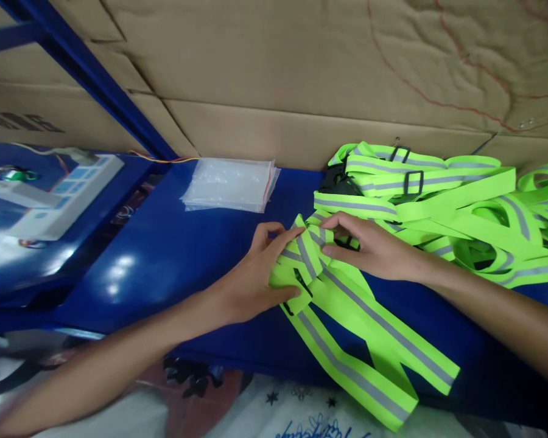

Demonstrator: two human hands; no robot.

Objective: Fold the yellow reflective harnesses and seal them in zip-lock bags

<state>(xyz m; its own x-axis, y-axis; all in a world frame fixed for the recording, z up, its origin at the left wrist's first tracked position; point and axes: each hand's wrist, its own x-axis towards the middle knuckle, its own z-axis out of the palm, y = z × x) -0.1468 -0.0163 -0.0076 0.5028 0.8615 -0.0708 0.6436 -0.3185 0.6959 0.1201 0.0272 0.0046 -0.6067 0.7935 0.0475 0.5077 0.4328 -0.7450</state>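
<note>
Between my two hands is a neon yellow-green reflective strap [308, 255] with a grey stripe, gathered into a folded bundle with black buckle parts showing. My left hand [265, 267] grips the bundle from the left, thumb below and fingers above. From the right, my right hand [360, 243] pinches its upper right side between thumb and fingers. Loose ends of the strap hang down towards the table's front edge. Just behind my right hand lies a heap of similar reflective straps [456, 213] with black sliders and buckles.
Clear plastic bags [231, 184] lie stacked at the back of the blue table [132, 255]. A white power strip [68, 198] sits on another blue surface at left. Cardboard [274, 67] walls the back, with a blue metal post [95, 79] in front.
</note>
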